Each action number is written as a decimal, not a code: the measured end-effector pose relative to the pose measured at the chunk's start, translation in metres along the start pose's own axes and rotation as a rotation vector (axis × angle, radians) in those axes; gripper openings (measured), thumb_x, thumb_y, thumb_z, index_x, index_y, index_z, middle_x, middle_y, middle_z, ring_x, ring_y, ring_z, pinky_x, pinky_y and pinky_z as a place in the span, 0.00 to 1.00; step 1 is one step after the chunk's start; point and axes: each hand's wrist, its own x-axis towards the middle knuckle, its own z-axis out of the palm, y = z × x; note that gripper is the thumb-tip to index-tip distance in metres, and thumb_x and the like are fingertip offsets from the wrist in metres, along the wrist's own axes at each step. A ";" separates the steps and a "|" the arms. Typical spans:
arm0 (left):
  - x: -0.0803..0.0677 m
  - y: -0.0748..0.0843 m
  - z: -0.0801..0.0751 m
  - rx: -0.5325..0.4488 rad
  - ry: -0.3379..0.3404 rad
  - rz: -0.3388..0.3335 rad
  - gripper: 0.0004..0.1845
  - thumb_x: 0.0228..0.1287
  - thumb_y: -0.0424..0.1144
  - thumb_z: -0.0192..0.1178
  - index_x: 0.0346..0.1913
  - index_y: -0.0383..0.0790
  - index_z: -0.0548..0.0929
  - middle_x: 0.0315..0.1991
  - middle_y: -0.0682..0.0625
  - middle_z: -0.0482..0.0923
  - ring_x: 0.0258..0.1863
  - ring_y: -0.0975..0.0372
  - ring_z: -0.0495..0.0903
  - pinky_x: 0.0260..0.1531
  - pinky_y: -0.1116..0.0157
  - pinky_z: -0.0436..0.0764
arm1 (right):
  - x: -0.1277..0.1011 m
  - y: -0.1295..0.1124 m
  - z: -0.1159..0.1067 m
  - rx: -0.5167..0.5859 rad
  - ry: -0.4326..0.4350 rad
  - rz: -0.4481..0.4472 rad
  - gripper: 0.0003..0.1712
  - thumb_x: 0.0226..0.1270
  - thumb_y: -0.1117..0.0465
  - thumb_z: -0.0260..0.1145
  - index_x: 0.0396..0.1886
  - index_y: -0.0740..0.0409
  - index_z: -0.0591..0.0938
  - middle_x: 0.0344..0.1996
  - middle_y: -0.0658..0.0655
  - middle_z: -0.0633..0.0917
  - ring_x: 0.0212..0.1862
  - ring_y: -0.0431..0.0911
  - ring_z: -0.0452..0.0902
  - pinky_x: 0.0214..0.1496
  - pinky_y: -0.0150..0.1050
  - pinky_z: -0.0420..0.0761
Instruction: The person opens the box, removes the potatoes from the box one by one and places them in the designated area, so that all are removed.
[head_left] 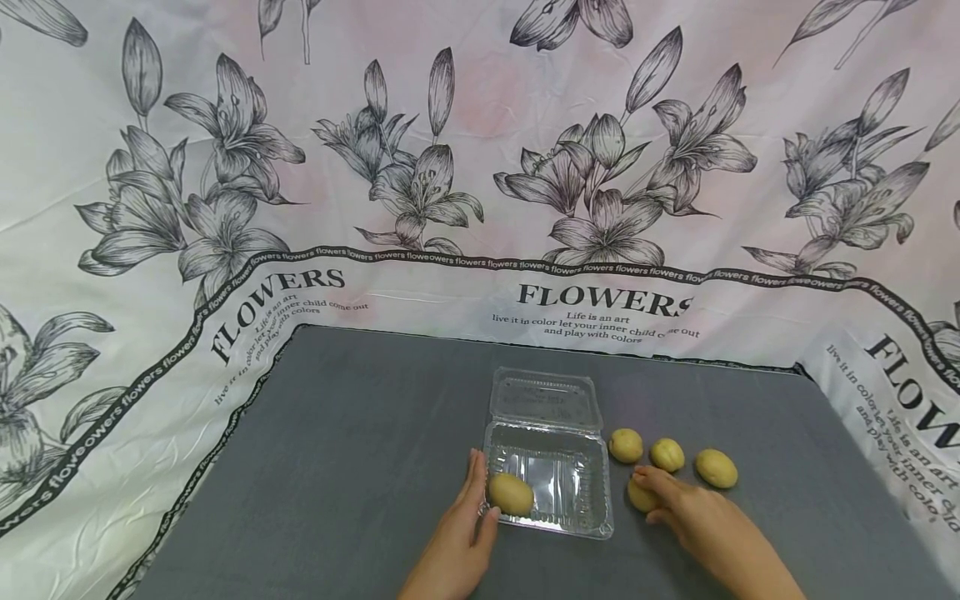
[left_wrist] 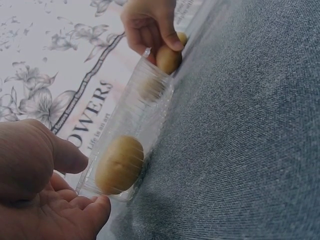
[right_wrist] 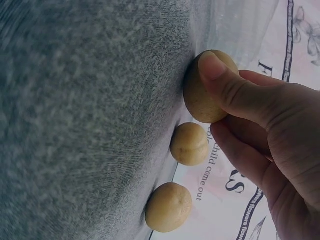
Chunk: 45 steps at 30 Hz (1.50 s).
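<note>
A clear plastic clamshell box (head_left: 555,523) lies on the table with its lid folded back. One potato (head_left: 512,495) sits in its left front corner. My left hand (head_left: 459,525) rests against the box's left side, fingers fairly straight and thumb at the front corner; the left wrist view shows this hand (left_wrist: 55,185) right beside the potato seen through the plastic wall. Right of the box, my right hand (head_left: 686,512) pinches another potato (right_wrist: 202,95) between thumb and fingers, low over the tabletop.
Behind the right hand lie three more potatoes: one by the box's right side (head_left: 626,446), a middle one (head_left: 667,455) and one farther right (head_left: 716,468). The grey tabletop (head_left: 360,433) ends at a flower-printed cloth (head_left: 450,292) at the back and sides.
</note>
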 end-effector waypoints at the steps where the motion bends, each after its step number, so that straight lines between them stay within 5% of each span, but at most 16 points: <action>1: 0.000 0.000 0.000 -0.001 0.000 -0.001 0.39 0.85 0.38 0.51 0.86 0.34 0.41 0.86 0.40 0.34 0.84 0.49 0.42 0.78 0.44 0.49 | 0.000 0.000 0.000 0.003 0.003 -0.005 0.37 0.43 0.60 0.87 0.57 0.54 0.86 0.48 0.52 0.92 0.42 0.46 0.90 0.38 0.40 0.89; 19: -0.001 0.000 0.001 -0.005 0.003 -0.009 0.39 0.86 0.40 0.51 0.86 0.34 0.42 0.86 0.41 0.34 0.84 0.50 0.42 0.78 0.45 0.48 | 0.001 -0.002 -0.007 0.019 -0.018 0.028 0.35 0.44 0.56 0.88 0.57 0.48 0.86 0.42 0.47 0.92 0.37 0.39 0.88 0.34 0.40 0.87; 38: -0.001 0.000 0.000 -0.016 -0.003 -0.012 0.39 0.86 0.41 0.51 0.86 0.34 0.42 0.86 0.42 0.34 0.84 0.49 0.42 0.78 0.42 0.48 | 0.010 -0.012 -0.023 -0.030 0.021 0.037 0.30 0.54 0.60 0.83 0.58 0.44 0.86 0.48 0.45 0.92 0.42 0.42 0.91 0.37 0.43 0.90; 45: -0.001 -0.001 0.000 0.000 -0.001 -0.004 0.39 0.86 0.42 0.51 0.85 0.33 0.42 0.86 0.41 0.34 0.84 0.49 0.42 0.78 0.43 0.48 | 0.023 -0.022 -0.021 0.045 0.078 -0.084 0.28 0.57 0.59 0.82 0.58 0.45 0.86 0.50 0.43 0.91 0.39 0.35 0.89 0.40 0.32 0.87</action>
